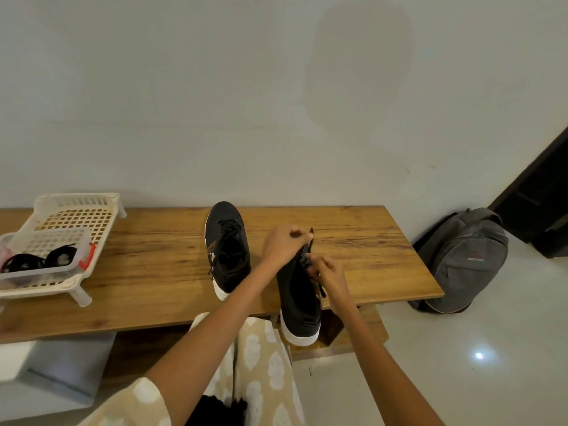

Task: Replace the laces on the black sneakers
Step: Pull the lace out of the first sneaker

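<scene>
At the near edge of the wooden table (153,272) the left hand (284,244) pinched the tongue of a black sneaker (299,302) while the right hand (330,276) had its fingers curled on the lace (321,287), the other sneaker (227,250) resting just beside, laced.

- The bench (153,265) before me is wood with a visible grain, matt.
- My sneakers (227,250) are black woven cloth with smooth white soles.
- The slotted baskets (101,204) are cream plastic.
- The backpack (461,259) is grey cloth.
- The floor (461,379) is glossy.
</scene>
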`<state>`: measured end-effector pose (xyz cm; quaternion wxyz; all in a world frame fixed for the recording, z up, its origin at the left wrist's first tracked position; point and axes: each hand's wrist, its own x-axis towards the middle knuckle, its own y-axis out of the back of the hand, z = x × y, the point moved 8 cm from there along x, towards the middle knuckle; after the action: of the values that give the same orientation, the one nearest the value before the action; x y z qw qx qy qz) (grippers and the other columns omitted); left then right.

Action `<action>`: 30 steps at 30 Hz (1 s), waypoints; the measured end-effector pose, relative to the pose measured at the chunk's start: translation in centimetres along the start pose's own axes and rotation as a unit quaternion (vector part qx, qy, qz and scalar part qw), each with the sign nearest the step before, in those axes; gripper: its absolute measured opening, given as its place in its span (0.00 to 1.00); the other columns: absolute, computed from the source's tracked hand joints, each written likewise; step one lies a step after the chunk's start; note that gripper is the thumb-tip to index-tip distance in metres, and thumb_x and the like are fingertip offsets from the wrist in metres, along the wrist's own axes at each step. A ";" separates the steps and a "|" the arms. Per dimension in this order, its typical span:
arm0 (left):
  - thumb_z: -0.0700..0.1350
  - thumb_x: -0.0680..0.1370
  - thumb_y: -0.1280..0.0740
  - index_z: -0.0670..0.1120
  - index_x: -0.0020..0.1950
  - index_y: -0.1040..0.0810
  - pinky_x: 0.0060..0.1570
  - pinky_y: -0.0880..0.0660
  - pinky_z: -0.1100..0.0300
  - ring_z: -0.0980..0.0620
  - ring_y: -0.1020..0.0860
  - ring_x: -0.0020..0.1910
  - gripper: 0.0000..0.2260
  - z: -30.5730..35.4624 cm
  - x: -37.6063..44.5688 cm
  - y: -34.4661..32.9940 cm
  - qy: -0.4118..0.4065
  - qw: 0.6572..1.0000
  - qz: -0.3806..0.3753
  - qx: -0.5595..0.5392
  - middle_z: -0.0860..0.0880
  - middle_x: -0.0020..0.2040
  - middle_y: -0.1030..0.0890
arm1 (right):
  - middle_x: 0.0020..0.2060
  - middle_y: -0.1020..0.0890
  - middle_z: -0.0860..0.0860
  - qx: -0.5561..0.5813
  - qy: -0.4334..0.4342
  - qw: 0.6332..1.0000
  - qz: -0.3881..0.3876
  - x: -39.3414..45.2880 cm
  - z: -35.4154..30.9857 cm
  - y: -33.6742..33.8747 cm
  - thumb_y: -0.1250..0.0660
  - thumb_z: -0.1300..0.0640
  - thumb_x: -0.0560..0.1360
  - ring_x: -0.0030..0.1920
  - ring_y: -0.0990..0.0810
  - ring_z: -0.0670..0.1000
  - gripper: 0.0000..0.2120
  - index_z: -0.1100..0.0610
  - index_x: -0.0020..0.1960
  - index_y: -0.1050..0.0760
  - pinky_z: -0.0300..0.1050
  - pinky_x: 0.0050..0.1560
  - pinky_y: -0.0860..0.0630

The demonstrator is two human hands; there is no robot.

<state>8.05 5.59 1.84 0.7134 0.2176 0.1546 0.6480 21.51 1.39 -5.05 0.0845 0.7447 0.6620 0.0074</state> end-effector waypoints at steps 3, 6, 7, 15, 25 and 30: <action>0.50 0.75 0.30 0.47 0.47 0.17 0.48 0.25 0.60 0.55 0.21 0.49 0.08 3.2 1.5 0.3 -0.003 0.995 -0.027 -0.092 0.52 0.48 0.17 | 0.43 0.17 0.51 -0.008 0.030 0.998 -0.055 -0.6 -0.5 -1.0 0.33 0.51 0.76 0.43 0.19 0.47 0.13 0.48 0.60 0.22 0.39 0.41 0.22; 0.48 0.75 0.30 0.45 0.46 0.16 0.43 0.25 0.63 0.59 0.22 0.43 0.07 4.3 1.6 -1.3 -0.026 0.994 -0.080 -0.073 0.53 0.43 0.18 | 0.36 0.19 0.48 -0.032 0.038 0.998 -0.042 -0.5 -1.5 -1.5 0.32 0.50 0.76 0.37 0.22 0.46 0.09 0.54 0.50 0.19 0.42 0.37 0.28; 0.48 0.76 0.30 0.46 0.46 0.16 0.42 0.25 0.62 0.59 0.22 0.40 0.07 3.7 1.6 -1.7 -0.029 0.995 -0.087 -0.049 0.54 0.41 0.19 | 0.31 0.22 0.49 -0.047 0.036 0.998 -0.028 -0.3 -1.7 -1.5 0.32 0.51 0.76 0.33 0.26 0.47 0.10 0.57 0.44 0.20 0.43 0.35 0.33; 0.47 0.82 0.42 0.46 0.51 0.21 0.49 0.28 0.50 0.49 0.23 0.45 0.11 -4.3 -0.7 -1.9 -0.051 0.982 -0.136 0.117 0.50 0.45 0.21 | 0.36 0.18 0.51 0.070 0.008 0.996 0.048 1.3 -3.9 0.8 0.35 0.54 0.77 0.37 0.20 0.45 0.09 0.58 0.47 0.19 0.36 0.41 0.24; 0.46 0.77 0.33 0.47 0.47 0.17 0.51 0.26 0.53 0.54 0.23 0.45 0.06 -3.3 -0.1 -1.3 -0.020 0.992 -0.116 0.033 0.51 0.45 0.18 | 0.44 0.17 0.51 0.207 0.008 0.967 0.151 3.9 -7.2 6.4 0.36 0.54 0.78 0.46 0.18 0.46 0.10 0.59 0.54 0.21 0.41 0.52 0.22; 0.47 0.76 0.32 0.48 0.52 0.17 0.54 0.25 0.56 0.56 0.22 0.51 0.07 -3.6 -0.3 -1.4 -0.012 0.987 -0.117 0.105 0.52 0.51 0.17 | 0.41 0.17 0.52 0.071 -0.033 0.990 0.121 2.8 -2.1 4.5 0.36 0.55 0.78 0.43 0.18 0.47 0.08 0.57 0.45 0.20 0.38 0.48 0.21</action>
<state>7.38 5.60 -2.00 0.7592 0.2795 0.2382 0.5374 26.05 3.96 -2.61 0.0523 0.8235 0.5623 -0.0542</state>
